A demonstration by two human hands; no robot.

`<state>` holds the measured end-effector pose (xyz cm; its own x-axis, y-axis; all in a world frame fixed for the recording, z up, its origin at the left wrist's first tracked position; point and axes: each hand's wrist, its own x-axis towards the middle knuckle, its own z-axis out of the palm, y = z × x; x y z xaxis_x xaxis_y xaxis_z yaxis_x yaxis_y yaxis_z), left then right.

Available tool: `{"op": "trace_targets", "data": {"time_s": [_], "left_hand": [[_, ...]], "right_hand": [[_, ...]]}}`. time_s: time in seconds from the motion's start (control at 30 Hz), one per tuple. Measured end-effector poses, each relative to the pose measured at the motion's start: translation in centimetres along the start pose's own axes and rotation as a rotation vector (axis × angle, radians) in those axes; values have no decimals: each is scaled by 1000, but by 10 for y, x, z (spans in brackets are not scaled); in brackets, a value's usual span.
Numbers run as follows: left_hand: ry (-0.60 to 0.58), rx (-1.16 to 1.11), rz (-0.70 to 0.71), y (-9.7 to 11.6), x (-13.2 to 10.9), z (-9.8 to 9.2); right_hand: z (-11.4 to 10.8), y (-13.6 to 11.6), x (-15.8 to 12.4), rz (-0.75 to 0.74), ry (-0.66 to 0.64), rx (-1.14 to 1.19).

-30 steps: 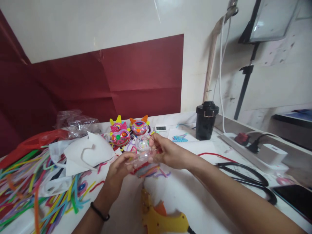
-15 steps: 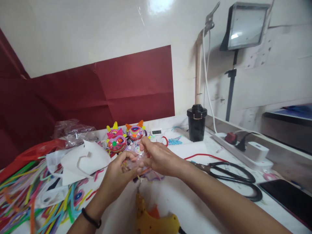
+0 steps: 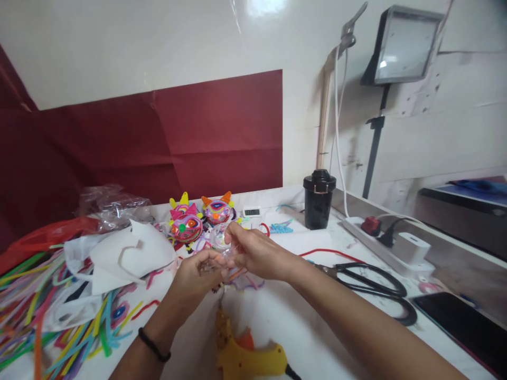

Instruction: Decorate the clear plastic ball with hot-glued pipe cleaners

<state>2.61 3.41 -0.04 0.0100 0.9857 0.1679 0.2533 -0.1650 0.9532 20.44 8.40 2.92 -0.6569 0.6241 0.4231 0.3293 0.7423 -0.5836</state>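
Note:
A small piece of clear plastic [image 3: 228, 253] is pinched between both hands, mostly hidden by the fingers; its exact kind cannot be made out. My left hand [image 3: 200, 274] grips it from the left with curled fingers. From the right, my right hand [image 3: 255, 250] closes thumb and fingers on it. Just behind the hands is a clear round plastic piece [image 3: 217, 237]. Colourful animal-face crafts with pointed ears stand farther back, one pink [image 3: 186, 228] and one orange-eared [image 3: 217, 210]. Below the hands lies a yellow glue gun [image 3: 249, 360], its nozzle pointing away from me.
Many pipe cleaners [image 3: 79, 343] and white paper sheets [image 3: 130, 258] cover the left side. On the right are black-handled scissors [image 3: 372, 279], a phone [image 3: 463, 327], a power strip [image 3: 384, 248] and a black lidded cup [image 3: 319, 200]. A small digital clock [image 3: 252, 212] sits at the back.
My hands stay together on the clear plastic, with the fingers shifted slightly. The clear round piece behind them shows more. The whole view has moved a little.

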Motion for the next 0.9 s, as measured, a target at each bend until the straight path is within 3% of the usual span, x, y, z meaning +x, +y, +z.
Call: {"op": "trace_targets", "data": {"time_s": [0.33, 0.77, 0.9], "left_hand": [[82, 3, -35, 8, -6, 4], [152, -25, -45, -5, -4, 5], [154, -42, -34, -8, -4, 4]], "right_hand": [[1, 4, 0, -42, -55, 57], [2, -1, -1, -28, -46, 42], [-2, -2, -1, -87, -9, -8]]}}
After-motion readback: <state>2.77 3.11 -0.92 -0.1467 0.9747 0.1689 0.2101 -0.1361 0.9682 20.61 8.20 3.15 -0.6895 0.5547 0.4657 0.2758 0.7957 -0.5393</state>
